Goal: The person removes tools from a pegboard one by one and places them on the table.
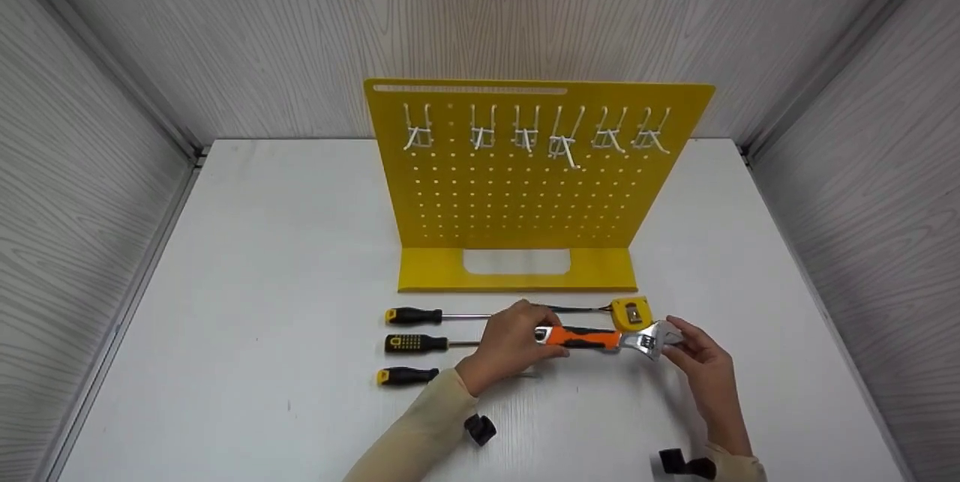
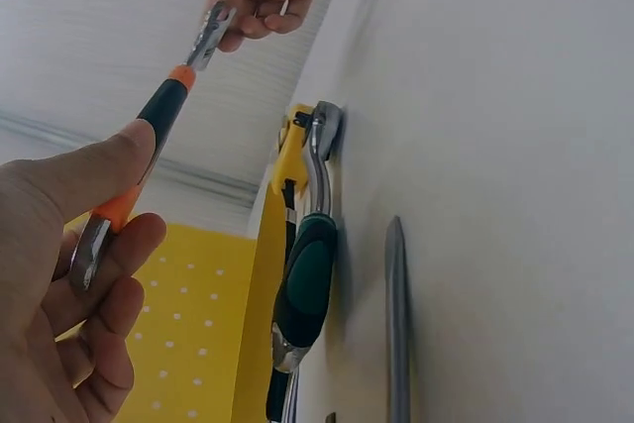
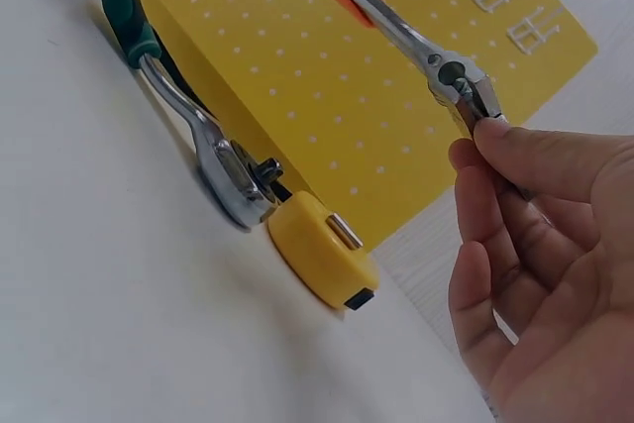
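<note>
An adjustable wrench [image 1: 589, 338] with an orange and black handle is held up between both hands, above the table. My left hand [image 1: 515, 339] pinches the end of its handle with thumb and fingers. At the other end, my right hand [image 1: 701, 362] pinches the metal head [image 3: 464, 86]. Beneath the wrench, a ratchet wrench [image 2: 307, 279] with a green and black handle lies on the table, largely hidden in the head view. A yellow tape measure [image 3: 322, 250] stands beside the ratchet head.
Several screwdrivers lie left of the hands, among them a black-handled one [image 1: 416, 343] whose shaft runs behind the left hand. Behind them stands a yellow pegboard [image 1: 517, 205] with a row of white hooks [image 1: 482, 130]. Panelled walls [image 1: 285, 32] enclose the white table [image 1: 285, 242].
</note>
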Demonstrator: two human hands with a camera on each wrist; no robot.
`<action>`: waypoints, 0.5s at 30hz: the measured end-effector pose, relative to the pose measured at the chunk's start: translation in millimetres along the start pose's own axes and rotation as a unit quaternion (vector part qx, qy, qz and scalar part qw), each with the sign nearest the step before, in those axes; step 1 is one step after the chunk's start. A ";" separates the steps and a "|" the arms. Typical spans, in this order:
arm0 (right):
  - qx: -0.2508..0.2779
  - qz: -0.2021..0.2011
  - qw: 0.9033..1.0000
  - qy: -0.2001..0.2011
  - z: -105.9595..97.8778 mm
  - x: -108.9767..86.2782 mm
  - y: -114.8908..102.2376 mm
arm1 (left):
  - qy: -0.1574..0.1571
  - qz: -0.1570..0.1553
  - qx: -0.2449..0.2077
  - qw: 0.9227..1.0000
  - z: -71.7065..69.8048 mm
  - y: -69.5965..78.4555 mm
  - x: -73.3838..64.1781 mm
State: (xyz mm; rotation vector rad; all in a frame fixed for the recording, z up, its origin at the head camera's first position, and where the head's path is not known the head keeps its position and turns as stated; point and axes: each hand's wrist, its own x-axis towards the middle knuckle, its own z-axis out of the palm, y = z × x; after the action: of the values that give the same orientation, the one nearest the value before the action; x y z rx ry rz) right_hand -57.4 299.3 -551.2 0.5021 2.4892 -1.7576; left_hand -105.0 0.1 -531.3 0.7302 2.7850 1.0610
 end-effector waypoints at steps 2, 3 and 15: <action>-0.018 0.007 1.000 -0.008 -2.0 0.5 1.6 | 0.001 0.010 0.015 1.000 3.2 -0.8 -1.4; -0.026 0.011 1.000 -0.013 -3.0 1.0 2.2 | 0.000 0.015 0.020 1.000 4.7 -1.5 -1.9; -0.096 0.023 0.993 -0.070 -11.2 5.5 12.5 | -0.029 0.071 0.058 0.995 19.6 -6.7 -9.9</action>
State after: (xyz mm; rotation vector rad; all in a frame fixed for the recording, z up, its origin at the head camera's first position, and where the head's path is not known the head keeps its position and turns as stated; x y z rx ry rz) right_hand -57.3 314.7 -559.8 0.4023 2.4918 -1.4638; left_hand -94.4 3.1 -551.5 0.9681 2.7993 0.8885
